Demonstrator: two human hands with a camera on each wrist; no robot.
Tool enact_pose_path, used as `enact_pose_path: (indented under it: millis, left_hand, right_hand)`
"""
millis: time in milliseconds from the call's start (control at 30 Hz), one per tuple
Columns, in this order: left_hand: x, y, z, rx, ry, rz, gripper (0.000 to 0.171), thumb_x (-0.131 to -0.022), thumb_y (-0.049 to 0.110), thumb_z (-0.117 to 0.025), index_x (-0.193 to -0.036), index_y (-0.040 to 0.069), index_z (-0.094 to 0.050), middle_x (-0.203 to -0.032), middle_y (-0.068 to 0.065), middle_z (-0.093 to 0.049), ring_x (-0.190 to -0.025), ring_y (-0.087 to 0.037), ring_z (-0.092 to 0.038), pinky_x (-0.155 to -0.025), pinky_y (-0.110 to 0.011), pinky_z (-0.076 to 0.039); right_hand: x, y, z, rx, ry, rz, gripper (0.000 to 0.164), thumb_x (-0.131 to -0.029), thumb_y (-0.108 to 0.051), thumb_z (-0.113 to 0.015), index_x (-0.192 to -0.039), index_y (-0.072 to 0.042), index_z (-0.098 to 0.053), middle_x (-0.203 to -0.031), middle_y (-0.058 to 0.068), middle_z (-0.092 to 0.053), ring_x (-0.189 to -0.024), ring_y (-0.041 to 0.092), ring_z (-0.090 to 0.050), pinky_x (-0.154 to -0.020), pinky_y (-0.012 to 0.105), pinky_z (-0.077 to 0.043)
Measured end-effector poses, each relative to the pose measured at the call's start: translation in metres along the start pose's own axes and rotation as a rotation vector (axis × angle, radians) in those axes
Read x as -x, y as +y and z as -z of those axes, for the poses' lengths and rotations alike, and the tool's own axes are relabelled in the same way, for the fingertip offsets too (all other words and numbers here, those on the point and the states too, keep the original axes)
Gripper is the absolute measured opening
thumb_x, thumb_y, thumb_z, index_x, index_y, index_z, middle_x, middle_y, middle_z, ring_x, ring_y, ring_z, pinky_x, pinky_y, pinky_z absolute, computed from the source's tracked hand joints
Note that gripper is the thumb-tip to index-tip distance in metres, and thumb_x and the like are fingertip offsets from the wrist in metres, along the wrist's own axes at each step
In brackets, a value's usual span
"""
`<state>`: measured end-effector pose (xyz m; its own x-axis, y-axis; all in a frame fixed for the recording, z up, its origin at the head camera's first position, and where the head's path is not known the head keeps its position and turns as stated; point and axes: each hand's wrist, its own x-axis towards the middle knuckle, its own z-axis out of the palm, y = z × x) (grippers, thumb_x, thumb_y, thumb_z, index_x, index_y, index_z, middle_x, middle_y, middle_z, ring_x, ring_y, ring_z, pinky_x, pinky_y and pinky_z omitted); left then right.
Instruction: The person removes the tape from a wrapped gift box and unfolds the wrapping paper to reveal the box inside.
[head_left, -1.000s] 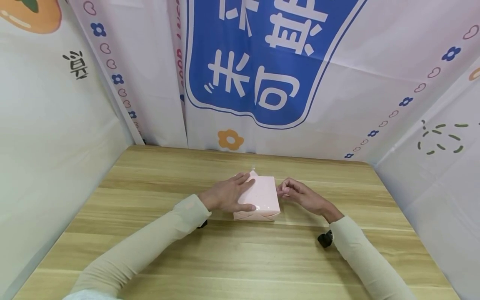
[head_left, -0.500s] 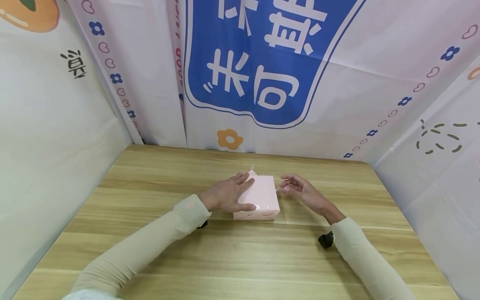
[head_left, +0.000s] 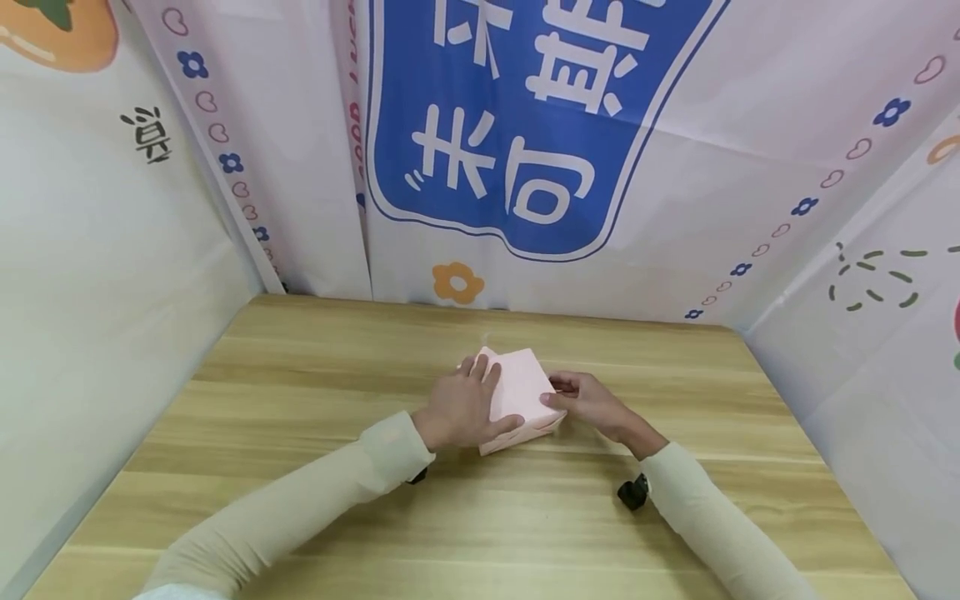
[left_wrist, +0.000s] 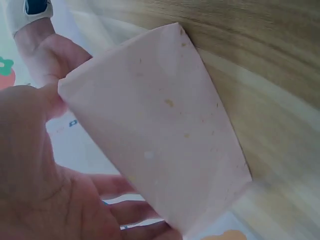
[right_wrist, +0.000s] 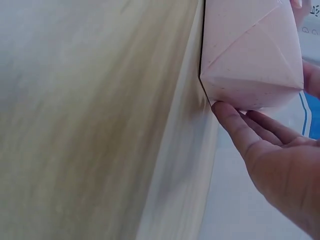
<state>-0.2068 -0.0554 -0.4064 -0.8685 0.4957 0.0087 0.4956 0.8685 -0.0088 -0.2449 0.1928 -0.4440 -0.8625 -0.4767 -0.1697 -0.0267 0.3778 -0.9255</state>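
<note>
The pink paper-wrapped box (head_left: pixel 522 385) sits on the counter (head_left: pixel 480 525); left hand (head_left: pixel 462 408) spread across its top, right hand (head_left: pixel 592 403) gripping its right side; likely light, easily creased, best held by opposite sides.

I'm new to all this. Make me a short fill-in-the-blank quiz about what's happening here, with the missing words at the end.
1. The box is coloured ____.
2. While the person's left grip spreads over the box, the ____ grip holds its other side.
3. The table shows a ____ grain.
4. The large flower printed below the blue sign is ____.

Missing words: pink; right; wood; orange.
</note>
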Motion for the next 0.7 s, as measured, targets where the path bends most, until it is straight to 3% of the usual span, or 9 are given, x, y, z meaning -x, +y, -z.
enact_pose_path:
  millis: [167, 300, 333, 433, 533, 700]
  left_hand:
    - [-0.002, -0.004, 0.01, -0.053, -0.032, -0.048, 0.07, -0.101, 0.054, -0.04, -0.147, 0.0, -0.042, -0.146, -0.022, -0.048, -0.132, -0.036, -0.051, -0.095, -0.043, -0.055]
    - [-0.006, -0.01, 0.022, -0.087, -0.09, -0.077, 0.064, -0.097, 0.045, -0.053, -0.144, 0.002, -0.046, -0.137, -0.017, -0.056, -0.12, -0.032, -0.059, -0.087, -0.041, -0.058]
    - [-0.007, -0.011, 0.024, -0.084, -0.104, -0.078, 0.066, -0.095, 0.046, -0.056, -0.145, 0.004, -0.045, -0.138, -0.017, -0.056, -0.121, -0.033, -0.059, -0.09, -0.042, -0.057]
    - [-0.009, -0.013, 0.029, -0.06, -0.143, -0.089, 0.076, -0.092, 0.052, -0.059, -0.15, 0.008, -0.039, -0.151, -0.017, -0.044, -0.136, -0.035, -0.047, -0.106, -0.045, -0.047]
    - [-0.011, -0.018, 0.031, -0.018, -0.149, -0.155, 0.083, -0.091, 0.055, -0.061, -0.155, 0.01, -0.031, -0.162, -0.016, -0.026, -0.149, -0.034, -0.026, -0.12, -0.046, -0.029]
    - [-0.013, -0.027, 0.027, 0.116, -0.198, -0.292, 0.084, -0.091, 0.046, -0.066, -0.156, 0.009, -0.028, -0.165, -0.016, -0.016, -0.153, -0.034, -0.015, -0.124, -0.045, -0.02]
  right_hand:
    - [-0.002, 0.001, 0.0, 0.005, 0.01, 0.001, 0.056, -0.098, -0.025, -0.061, -0.145, 0.001, -0.045, -0.14, 0.02, -0.056, -0.116, 0.02, -0.059, -0.094, 0.029, -0.051]
    - [-0.005, 0.0, -0.001, 0.001, -0.001, 0.005, 0.051, -0.099, -0.021, -0.057, -0.145, 0.0, -0.046, -0.139, 0.02, -0.056, -0.11, 0.015, -0.06, -0.091, 0.025, -0.05]
    - [-0.005, 0.0, -0.001, 0.0, -0.007, 0.012, 0.051, -0.099, -0.019, -0.056, -0.145, 0.001, -0.046, -0.14, 0.02, -0.056, -0.109, 0.015, -0.06, -0.092, 0.025, -0.049]
    - [-0.007, -0.001, -0.003, -0.006, -0.015, 0.008, 0.05, -0.099, -0.016, -0.053, -0.145, 0.002, -0.044, -0.143, 0.021, -0.053, -0.112, 0.014, -0.059, -0.095, 0.024, -0.047]
    - [-0.01, -0.003, -0.004, -0.013, -0.026, 0.007, 0.05, -0.099, -0.014, -0.05, -0.145, 0.003, -0.044, -0.143, 0.021, -0.052, -0.11, 0.014, -0.058, -0.097, 0.026, -0.045]
    - [-0.019, -0.004, -0.005, -0.022, -0.07, 0.027, 0.047, -0.099, -0.012, -0.045, -0.143, 0.004, -0.047, -0.133, 0.022, -0.059, -0.097, 0.013, -0.06, -0.09, 0.027, -0.048]
